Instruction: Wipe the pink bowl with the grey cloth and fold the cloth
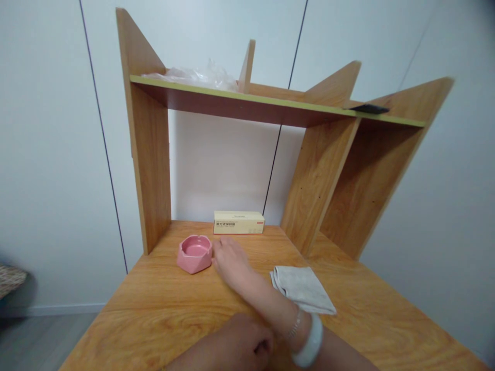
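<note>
My right hand reaches across the wooden desk, palm down. Its fingers are bent together against the right side of a pink faceted ashtray. A white bangle and a thin chain bracelet sit on that wrist. My left hand rests at the near edge of the desk, curled into a loose fist with nothing showing in it. A folded grey cloth lies just right of my right forearm.
A long beige box lies at the back of the desk against the white wall. A wooden shelf unit stands over the desk; on its top shelf are crumpled clear plastic and a dark flat object.
</note>
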Demonstrator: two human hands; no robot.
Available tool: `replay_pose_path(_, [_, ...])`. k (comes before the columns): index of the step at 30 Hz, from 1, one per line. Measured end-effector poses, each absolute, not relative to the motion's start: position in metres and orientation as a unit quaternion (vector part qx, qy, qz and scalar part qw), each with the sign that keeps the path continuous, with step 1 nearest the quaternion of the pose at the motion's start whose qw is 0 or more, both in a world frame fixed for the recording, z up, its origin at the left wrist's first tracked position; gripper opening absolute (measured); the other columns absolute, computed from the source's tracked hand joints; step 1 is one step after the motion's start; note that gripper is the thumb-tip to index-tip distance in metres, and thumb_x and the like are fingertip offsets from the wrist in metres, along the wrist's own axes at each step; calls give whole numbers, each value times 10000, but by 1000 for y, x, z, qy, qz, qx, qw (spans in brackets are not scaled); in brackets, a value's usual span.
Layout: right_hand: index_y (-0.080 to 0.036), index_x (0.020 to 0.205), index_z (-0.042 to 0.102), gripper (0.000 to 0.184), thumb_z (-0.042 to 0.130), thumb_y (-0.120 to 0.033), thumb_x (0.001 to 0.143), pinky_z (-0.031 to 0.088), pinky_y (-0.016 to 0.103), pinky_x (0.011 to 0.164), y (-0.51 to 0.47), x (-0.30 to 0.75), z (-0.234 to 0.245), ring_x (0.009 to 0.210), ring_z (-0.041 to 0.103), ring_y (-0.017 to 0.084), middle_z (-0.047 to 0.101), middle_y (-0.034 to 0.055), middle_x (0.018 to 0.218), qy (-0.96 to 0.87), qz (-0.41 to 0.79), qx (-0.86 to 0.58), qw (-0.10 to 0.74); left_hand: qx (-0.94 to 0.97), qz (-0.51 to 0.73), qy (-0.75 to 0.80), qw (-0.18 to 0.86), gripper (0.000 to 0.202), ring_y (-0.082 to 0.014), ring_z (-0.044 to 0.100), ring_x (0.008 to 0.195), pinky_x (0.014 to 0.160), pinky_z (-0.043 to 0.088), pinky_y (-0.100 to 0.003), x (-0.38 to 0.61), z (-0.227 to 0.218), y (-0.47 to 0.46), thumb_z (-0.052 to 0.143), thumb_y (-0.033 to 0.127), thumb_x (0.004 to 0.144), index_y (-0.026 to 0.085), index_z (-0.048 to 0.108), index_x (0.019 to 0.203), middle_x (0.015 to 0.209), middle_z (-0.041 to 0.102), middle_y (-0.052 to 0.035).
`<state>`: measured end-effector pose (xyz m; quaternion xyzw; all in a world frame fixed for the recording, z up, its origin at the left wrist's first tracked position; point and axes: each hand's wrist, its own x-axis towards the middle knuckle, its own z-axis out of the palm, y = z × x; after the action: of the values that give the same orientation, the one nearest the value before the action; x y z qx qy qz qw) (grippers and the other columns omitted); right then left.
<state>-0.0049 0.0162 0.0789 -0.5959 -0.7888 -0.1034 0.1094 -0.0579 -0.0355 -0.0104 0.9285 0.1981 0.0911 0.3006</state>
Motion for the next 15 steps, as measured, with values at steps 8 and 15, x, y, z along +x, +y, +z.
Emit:
replay_pose_path(8, [-30, 985, 613, 295, 455, -23, 736, 460, 391, 671, -44, 85, 68, 866, 612, 322, 637, 232, 949, -632, -62, -760, -138, 935, 111, 223, 253, 251, -74, 486, 543, 487, 333, -153, -54, -25, -33, 405, 102, 721, 213, 626, 768, 702, 647, 41])
replay_pose_path(15, [-26, 941, 599, 361, 328, 60, 718, 450, 400, 650, -25, 92, 39, 814, 637, 325, 650, 258, 861, -679, -12, -732, -55, 933, 95, 220, 267, 253, -89, 520, 589, 534, 370, -173, -55, -25, -32, 422, 100, 739, 222, 628, 820, 758, 657, 35])
